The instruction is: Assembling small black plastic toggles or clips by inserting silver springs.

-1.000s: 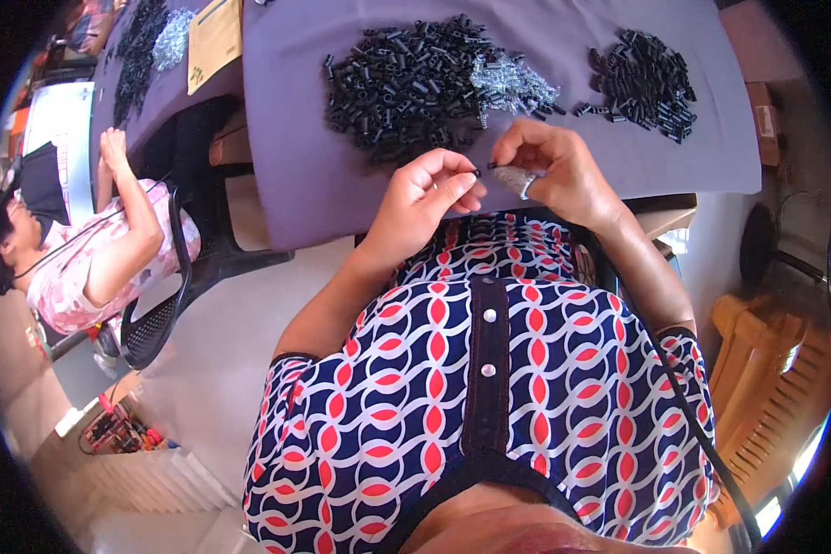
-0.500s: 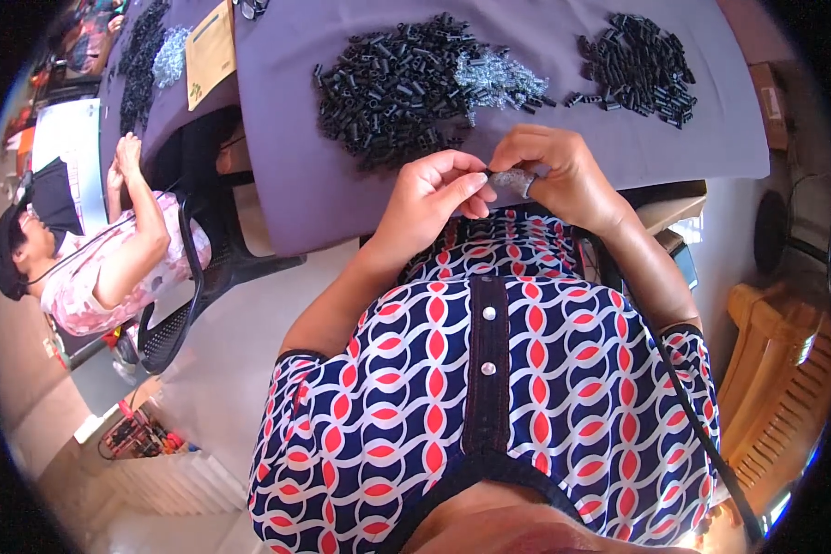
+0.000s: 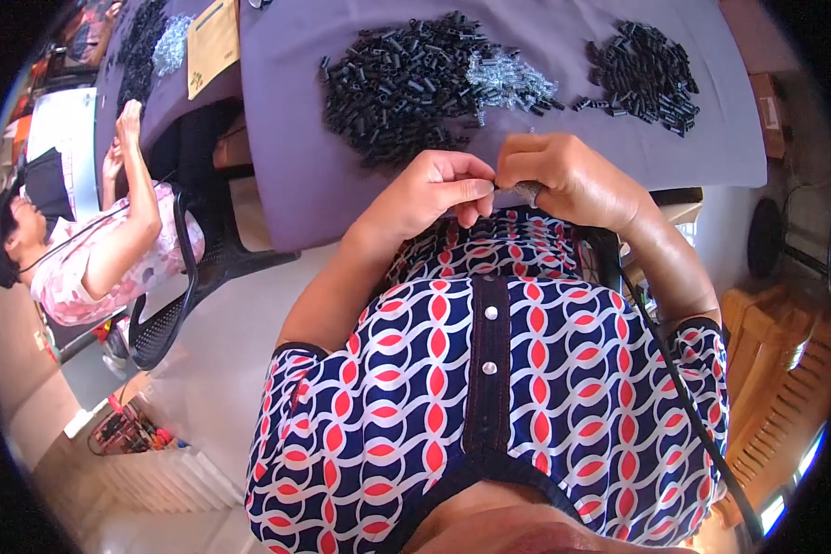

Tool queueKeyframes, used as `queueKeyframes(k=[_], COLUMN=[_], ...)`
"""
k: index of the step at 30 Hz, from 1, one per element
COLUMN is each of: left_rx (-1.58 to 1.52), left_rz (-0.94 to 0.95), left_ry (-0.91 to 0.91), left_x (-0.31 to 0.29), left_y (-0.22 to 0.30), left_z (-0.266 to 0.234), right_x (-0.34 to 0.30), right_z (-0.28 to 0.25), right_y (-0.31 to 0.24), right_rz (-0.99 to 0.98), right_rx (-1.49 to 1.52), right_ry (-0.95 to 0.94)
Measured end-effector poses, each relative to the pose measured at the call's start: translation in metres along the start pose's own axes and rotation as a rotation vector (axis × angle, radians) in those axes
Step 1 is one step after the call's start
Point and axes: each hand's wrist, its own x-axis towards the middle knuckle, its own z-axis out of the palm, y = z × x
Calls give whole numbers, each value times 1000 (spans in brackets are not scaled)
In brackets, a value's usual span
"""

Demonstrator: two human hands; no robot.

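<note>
Part [image 3: 496, 187], tiny and black, held between left hand [image 3: 439, 192] and right hand [image 3: 572, 180], above the near edge of the cloth [image 3: 282, 157] and just in front of the lap. On the left, thumb and forefinger pinched closed on one side of it, other fingers loosely curled beneath. On the right, fingers bent and closed at its other side, knuckles turned up; cannot tell exactly how the tips sit on it, with the thumb mostly hidden. Grey cover [image 3: 528, 191] on a digit of that same hand, just beside the pinch, partly hidden too. Fingertips of both hands very near each other, perhaps touching.

Beyond the left hand, on the purple-grey cloth, large heap [image 3: 392, 88] of short black tubes. Against its right side, smaller mound [image 3: 508, 78] of clear bits. Farther right, well apart from the large one, second pile [image 3: 644, 78] of black pieces, with a few strays toward the clear mound.

Nearer the body, dress [image 3: 563, 388] patterned in navy, white and red. At left, co-worker [image 3: 111, 245] in pink and white, both hands raised; close by, black chair [image 3: 152, 337]. Beyond, on another cloth-covered table, brown envelope [image 3: 214, 46]. At right, wooden chair [image 3: 776, 388].
</note>
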Motion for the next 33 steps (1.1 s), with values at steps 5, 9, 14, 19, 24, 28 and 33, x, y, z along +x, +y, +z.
queueKeyframes(k=[5,9,14,19,24,28,33], left_rx=[103,249,321,514,654,68,-113], left_rz=[-5,74,179,378,496,252,235], left_ry=[59,127,290,337,384,324,329], left_x=[-1,-5,-9,-10,-8,-6,-10], left_y=[1,-7,-18,-28,-17,-4,6], left_z=[11,24,34,37,39,35,39], right_x=[2,-8,-15,-17,-18,-22,-25], right_z=[-3,10,20,24,22,22,8], right_y=[0,19,25,24,21,12,0], right_rz=[71,99,467,474,448,361,208], right_rx=[-29,83,656,725,797,617,12], right_ry=[-16,10,71,95,166,305,312])
